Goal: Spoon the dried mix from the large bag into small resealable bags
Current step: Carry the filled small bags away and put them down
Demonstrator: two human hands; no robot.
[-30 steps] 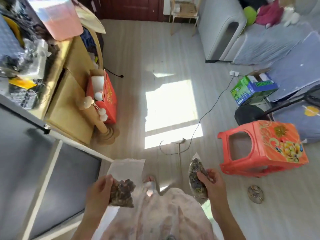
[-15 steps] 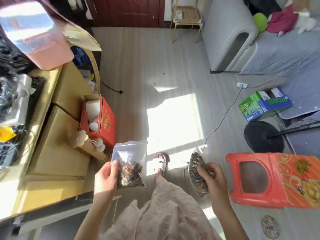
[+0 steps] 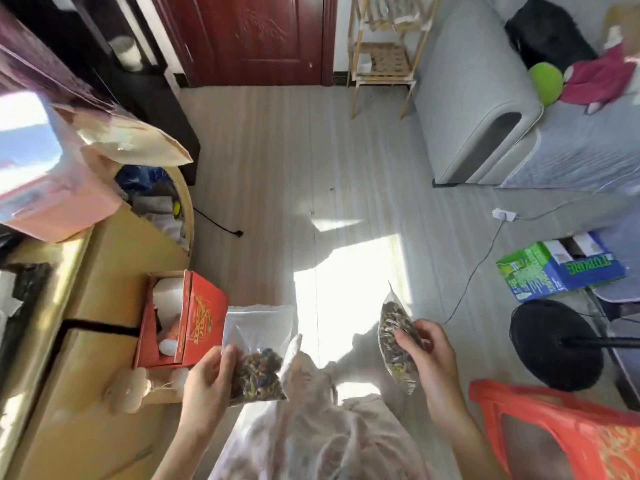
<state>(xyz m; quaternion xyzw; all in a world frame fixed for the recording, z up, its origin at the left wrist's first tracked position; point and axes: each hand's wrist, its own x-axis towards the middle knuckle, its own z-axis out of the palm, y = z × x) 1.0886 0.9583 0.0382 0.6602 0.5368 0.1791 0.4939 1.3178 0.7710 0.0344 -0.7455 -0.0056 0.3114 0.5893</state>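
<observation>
My left hand (image 3: 207, 379) grips a small clear resealable bag (image 3: 258, 351) by its left side; dark dried mix fills its lower half and the top half is see-through. My right hand (image 3: 427, 351) holds a second small bag (image 3: 394, 344), seen edge-on and packed with dried mix along most of its length. Both bags hang above my lap and the floor, about a forearm apart. No large bag or spoon shows in this view.
A yellow cabinet (image 3: 86, 306) runs along the left with a red box (image 3: 187, 320) against it and a pink container (image 3: 52, 188) on top. An orange plastic stool (image 3: 561, 431) stands at the lower right, a black fan base (image 3: 554, 344) behind it, a green-blue carton (image 3: 557, 268) beyond.
The view has swung up and leftward across the room. Both hands kept their bags and stayed at about the same height; the stool slid toward the lower right corner.
</observation>
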